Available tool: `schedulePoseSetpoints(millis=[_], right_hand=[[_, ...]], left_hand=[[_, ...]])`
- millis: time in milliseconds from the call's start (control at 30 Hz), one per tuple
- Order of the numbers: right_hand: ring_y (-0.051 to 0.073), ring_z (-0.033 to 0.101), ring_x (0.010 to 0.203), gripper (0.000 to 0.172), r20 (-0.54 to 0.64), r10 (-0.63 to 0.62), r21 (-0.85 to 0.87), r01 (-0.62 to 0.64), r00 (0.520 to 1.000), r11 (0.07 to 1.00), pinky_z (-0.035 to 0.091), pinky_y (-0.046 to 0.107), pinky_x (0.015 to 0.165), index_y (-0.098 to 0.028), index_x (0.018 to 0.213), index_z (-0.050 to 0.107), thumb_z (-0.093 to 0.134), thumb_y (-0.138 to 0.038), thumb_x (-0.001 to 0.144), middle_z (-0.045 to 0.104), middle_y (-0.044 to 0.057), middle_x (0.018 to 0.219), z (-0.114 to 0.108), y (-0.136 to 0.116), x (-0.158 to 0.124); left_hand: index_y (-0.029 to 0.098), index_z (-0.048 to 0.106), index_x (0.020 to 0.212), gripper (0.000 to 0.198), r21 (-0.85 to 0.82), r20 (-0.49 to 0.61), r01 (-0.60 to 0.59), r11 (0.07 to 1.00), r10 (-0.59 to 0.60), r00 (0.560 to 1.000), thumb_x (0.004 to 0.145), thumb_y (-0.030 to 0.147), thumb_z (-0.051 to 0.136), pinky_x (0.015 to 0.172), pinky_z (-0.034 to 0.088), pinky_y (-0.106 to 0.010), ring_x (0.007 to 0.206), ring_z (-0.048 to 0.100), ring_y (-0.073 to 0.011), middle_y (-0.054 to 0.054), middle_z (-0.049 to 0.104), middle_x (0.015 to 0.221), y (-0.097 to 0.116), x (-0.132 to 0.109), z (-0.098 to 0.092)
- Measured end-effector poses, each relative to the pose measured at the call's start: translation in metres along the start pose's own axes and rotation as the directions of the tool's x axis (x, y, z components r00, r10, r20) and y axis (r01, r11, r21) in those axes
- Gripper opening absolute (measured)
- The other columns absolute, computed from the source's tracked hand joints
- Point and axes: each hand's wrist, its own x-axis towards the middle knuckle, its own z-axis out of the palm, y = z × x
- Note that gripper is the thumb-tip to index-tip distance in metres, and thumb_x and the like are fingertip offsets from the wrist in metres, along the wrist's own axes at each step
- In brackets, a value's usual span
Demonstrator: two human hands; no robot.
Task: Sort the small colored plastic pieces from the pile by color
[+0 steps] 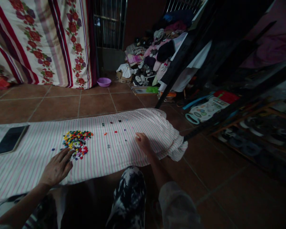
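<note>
A heap of small, bead-like pieces [77, 140] in many colours lies on a striped cloth [38, 133]. My left hand [57, 167] rests at the heap's near left edge, its fingers stretched out and the tips touching or just over the pieces. To the right, my right hand [142, 142] is low over the cloth with its fingers pinched together; whatever they hold is too small to make out. Between the heap and that hand, several pieces are spread out singly or in little groups, among them a red piece [115, 131], an orange group [105, 134] and a grey group [108, 146].
A phone [10, 140] lies at the cloth's left end, and a dark blue piece [53, 149] sits apart from the heap. Beyond are a purple basin [104, 82], piled clothes [154, 54] and a dark slanted pole [173, 81]. A shoe rack [252, 133] stands at right.
</note>
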Motion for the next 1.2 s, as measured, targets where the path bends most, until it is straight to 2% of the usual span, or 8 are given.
schedulePoseSetpoints(millis=[267, 400, 567, 767, 933, 1200], right_hand=[[0.020, 0.061, 0.084, 0.032, -0.192, 0.099, -0.005, -0.102, 0.976, 0.995, 0.048, 0.031, 0.080, -0.014, 0.098, 0.069, 0.041, -0.019, 0.083, 0.069, 0.011, 0.093, -0.005, 0.001, 0.006], [0.021, 0.060, 0.083, 0.032, -0.272, 0.086, 0.010, -0.086, 0.959, 0.996, 0.048, 0.032, 0.079, -0.014, 0.096, 0.068, 0.040, -0.022, 0.085, 0.068, 0.011, 0.089, -0.005, -0.007, -0.001], [0.018, 0.060, 0.077, 0.028, -0.162, -0.033, 0.059, 0.043, 0.986, 0.997, 0.049, 0.030, 0.075, -0.016, 0.098, 0.067, 0.043, -0.025, 0.090, 0.066, 0.009, 0.089, 0.004, -0.036, -0.018], [0.019, 0.061, 0.093, 0.024, 0.060, -0.166, 0.095, 0.160, 0.984, 0.983, 0.048, 0.031, 0.085, -0.018, 0.100, 0.068, 0.048, -0.017, 0.088, 0.066, 0.009, 0.098, 0.026, -0.079, -0.033], [0.020, 0.060, 0.101, 0.031, 0.152, -0.136, 0.011, 0.136, 0.979, 0.991, 0.046, 0.030, 0.091, -0.018, 0.109, 0.067, 0.050, -0.011, 0.085, 0.065, 0.009, 0.105, 0.041, -0.101, -0.033], [0.019, 0.060, 0.093, 0.026, 0.179, -0.053, -0.130, 0.077, 0.982, 0.989, 0.044, 0.028, 0.083, -0.017, 0.103, 0.067, 0.048, -0.010, 0.086, 0.065, 0.008, 0.100, 0.051, -0.112, -0.032]], left_hand=[[0.018, 0.054, 0.131, 0.045, -0.050, -0.003, 0.041, 0.998, -0.041, 0.999, 0.089, 0.034, 0.044, 0.097, 0.048, -0.044, 0.122, 0.054, -0.0302, -0.014, 0.060, 0.128, 0.002, 0.001, -0.002], [0.016, 0.055, 0.129, 0.045, -0.045, 0.011, 0.038, 0.998, -0.038, 0.999, 0.089, 0.034, 0.044, 0.098, 0.048, -0.044, 0.122, 0.054, -0.0306, -0.015, 0.060, 0.127, 0.002, 0.000, 0.000], [0.016, 0.055, 0.128, 0.044, -0.060, 0.020, 0.055, 0.997, -0.054, 0.998, 0.090, 0.034, 0.042, 0.098, 0.048, -0.046, 0.122, 0.053, -0.0311, -0.016, 0.059, 0.128, 0.003, 0.001, 0.000], [0.016, 0.054, 0.129, 0.043, -0.042, 0.018, 0.063, 0.997, -0.062, 0.998, 0.092, 0.034, 0.041, 0.099, 0.048, -0.046, 0.123, 0.053, -0.0307, -0.016, 0.059, 0.128, 0.005, 0.000, -0.001], [0.014, 0.055, 0.126, 0.042, -0.021, 0.001, 0.038, 0.999, -0.038, 0.999, 0.092, 0.034, 0.042, 0.097, 0.049, -0.046, 0.121, 0.054, -0.0311, -0.017, 0.059, 0.127, 0.005, 0.001, -0.001], [0.012, 0.057, 0.124, 0.041, 0.003, -0.056, 0.028, 1.000, -0.027, 0.998, 0.091, 0.032, 0.043, 0.094, 0.051, -0.044, 0.118, 0.056, -0.0305, -0.018, 0.061, 0.123, 0.007, 0.004, -0.003]])
